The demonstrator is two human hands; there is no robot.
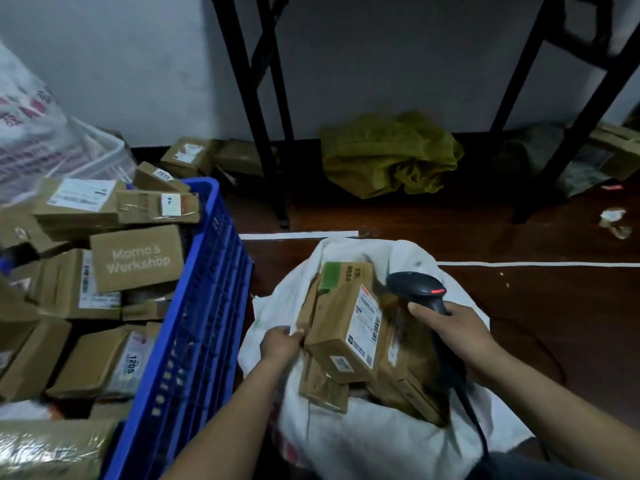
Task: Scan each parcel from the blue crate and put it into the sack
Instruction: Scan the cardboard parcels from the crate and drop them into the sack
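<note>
The left hand (282,342) has its fingers curled over the rim of the white sack (346,441), pinching the cloth. Just beyond those fingertips, inside the sack's mouth, lies the top parcel (341,329), a brown carton; whether the fingers also touch it cannot be told. Its long axis runs away from the person, near end low and far end raised, and its labelled face is turned towards the right hand (457,336). That hand's fingers are wrapped round the handle of the scanner (417,287), whose head rises above the knuckles and points towards the parcel. The blue crate (207,306), heaped with cartons, stands just outside the left hand.
</note>
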